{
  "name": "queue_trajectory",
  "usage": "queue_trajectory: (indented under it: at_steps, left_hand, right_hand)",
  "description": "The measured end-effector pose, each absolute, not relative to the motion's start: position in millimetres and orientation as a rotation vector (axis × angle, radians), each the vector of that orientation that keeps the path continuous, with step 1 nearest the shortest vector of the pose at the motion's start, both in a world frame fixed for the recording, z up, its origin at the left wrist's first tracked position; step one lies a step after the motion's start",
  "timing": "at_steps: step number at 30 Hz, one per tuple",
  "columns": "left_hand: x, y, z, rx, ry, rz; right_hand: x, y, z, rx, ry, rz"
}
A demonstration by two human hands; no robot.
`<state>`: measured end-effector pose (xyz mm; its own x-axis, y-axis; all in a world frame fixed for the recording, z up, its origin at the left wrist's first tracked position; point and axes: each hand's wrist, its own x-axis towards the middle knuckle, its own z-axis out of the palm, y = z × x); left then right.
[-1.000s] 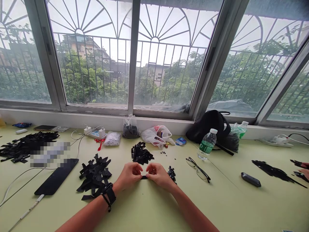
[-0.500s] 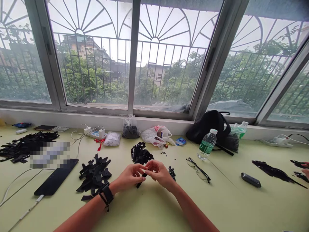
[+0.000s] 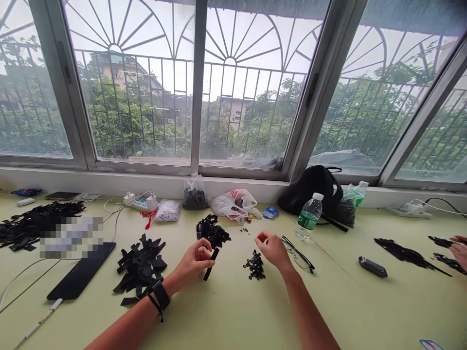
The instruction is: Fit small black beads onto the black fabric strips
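Between the thumb and fingers of my left hand [image 3: 193,262] is a short black strip [image 3: 211,265], tilted upright over the table. My right hand [image 3: 272,247] hovers just above and right of a small pile of black round pieces [image 3: 255,266]; its fingers curl down, and whether they hold anything is hidden. Behind my left hand lies a heap of black strips [image 3: 213,231]. A larger heap of cut black strips [image 3: 141,265] is beside my left wrist. A few small dark rings [image 3: 245,230] lie beyond the round pieces.
Glasses [image 3: 299,255] and a water bottle [image 3: 309,216] stand right of my right hand. A black case [image 3: 372,267] lies farther right, near another person's hand [image 3: 458,250]. A black phone [image 3: 82,272] with a cable is at left. Bags [image 3: 235,205] line the window.
My hands have parted. The right one has moved right, to the round pieces, uncovering them; the left one keeps the black strip. The view has shifted slightly.
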<state>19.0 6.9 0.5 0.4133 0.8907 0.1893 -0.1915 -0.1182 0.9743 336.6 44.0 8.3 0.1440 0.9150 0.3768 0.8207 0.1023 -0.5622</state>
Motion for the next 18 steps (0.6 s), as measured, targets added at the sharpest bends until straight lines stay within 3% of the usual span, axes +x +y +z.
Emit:
queue_trajectory:
  at_steps: [7,18]
  left_hand:
    - [18.9,6.3,2.0,1.437,0.757,0.949]
    - [20.0,7.6,-3.5,1.419,0.835,0.957]
  right_hand:
    - [358.7,46.9,-2.6,-1.858,-1.861,0.412]
    - [351.7,43.7,-0.8,-1.789,-1.95,0.438]
